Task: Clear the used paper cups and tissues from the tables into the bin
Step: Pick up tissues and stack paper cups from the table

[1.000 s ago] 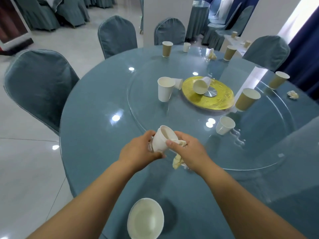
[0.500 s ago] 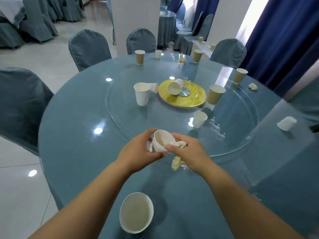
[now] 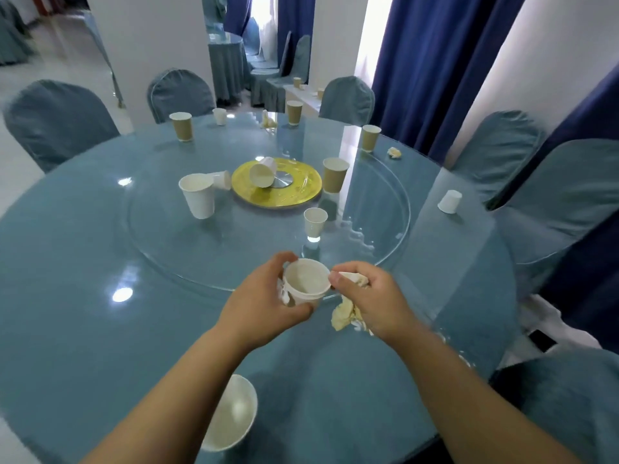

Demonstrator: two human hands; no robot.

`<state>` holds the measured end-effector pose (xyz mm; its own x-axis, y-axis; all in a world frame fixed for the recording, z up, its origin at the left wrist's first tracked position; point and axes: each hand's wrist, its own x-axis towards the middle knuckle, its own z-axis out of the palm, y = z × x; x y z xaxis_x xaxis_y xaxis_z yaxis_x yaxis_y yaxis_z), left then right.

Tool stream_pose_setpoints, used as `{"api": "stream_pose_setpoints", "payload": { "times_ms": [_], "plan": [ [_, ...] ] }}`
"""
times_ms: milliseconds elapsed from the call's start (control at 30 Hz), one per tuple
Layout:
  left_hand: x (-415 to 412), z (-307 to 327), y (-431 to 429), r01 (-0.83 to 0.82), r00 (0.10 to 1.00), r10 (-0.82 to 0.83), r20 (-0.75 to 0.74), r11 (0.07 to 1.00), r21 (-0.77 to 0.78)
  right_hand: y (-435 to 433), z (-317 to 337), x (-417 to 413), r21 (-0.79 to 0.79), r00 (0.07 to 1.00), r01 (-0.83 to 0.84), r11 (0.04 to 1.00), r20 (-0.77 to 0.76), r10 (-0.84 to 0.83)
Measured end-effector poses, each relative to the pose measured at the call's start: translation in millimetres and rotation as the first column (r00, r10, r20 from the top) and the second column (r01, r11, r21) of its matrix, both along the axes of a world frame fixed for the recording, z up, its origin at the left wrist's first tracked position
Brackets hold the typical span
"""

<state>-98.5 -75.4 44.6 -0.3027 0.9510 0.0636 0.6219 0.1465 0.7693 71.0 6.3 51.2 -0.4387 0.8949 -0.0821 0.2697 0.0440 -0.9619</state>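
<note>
The left hand (image 3: 264, 303) curls round a white paper cup (image 3: 306, 284), fingers on its far side and thumb on the near wall, with the mouth tipped toward the camera. Just beside it the right hand (image 3: 371, 303) is clenched on a crumpled tissue (image 3: 345, 316), which pokes out above the fingers and hangs below the palm; its thumb tip sits at the cup's rim. Both hands hover over the blue worktop (image 3: 83, 262) at the near edge of the glass turntable (image 3: 167, 242). Nearer the person, by the left forearm, stands a wide white bowl (image 3: 231, 413). Beyond the hands, on the turntable, a small white cup (image 3: 315, 222) stands upright, with a tall white cup (image 3: 197, 199) to the left. At the centre a yellow plate (image 3: 301, 192) carries a tipped cup (image 3: 263, 174), a brown cup (image 3: 335, 177) just beside it. Well to the right an upturned cup (image 3: 450, 201) rests, and a loose tissue (image 3: 394, 153) lies further back.
</note>
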Motion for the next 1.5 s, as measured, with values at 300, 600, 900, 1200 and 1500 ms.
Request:
{"api": "stream_pose_setpoints", "payload": {
  "times_ms": [300, 600, 900, 1200, 1500],
  "plan": [
    [59, 20, -26, -0.050, 0.999, 0.048, 0.026, 0.994, 0.095, -27, 8, 75, 0.058, 0.990, 0.125, 0.990, 0.063, -0.129],
    [155, 15, -62, -0.117, 0.993, 0.113, 0.043, 0.987, 0.106, -57, -6, 175, -0.035, 0.987, 0.151, 0.988, 0.062, -0.149],
    [219, 15, -68, 0.031, 0.998, -0.036, 0.050, 0.994, 0.102, -85, -1, 262, 0.116, 0.931, 0.351, 0.929, 0.059, -0.359],
    [256, 7, -75, 0.209, 0.971, -0.221, 0.092, 0.970, 0.124, -134, 11, 330, 0.216, 0.787, 0.588, 0.779, 0.071, -0.613],
    [296, 15, -71, 0.323, 0.932, -0.344, 0.110, 0.931, 0.172, -163, 12, 371, 0.189, 0.724, 0.671, 0.717, 0.041, -0.688]
  ]
}}
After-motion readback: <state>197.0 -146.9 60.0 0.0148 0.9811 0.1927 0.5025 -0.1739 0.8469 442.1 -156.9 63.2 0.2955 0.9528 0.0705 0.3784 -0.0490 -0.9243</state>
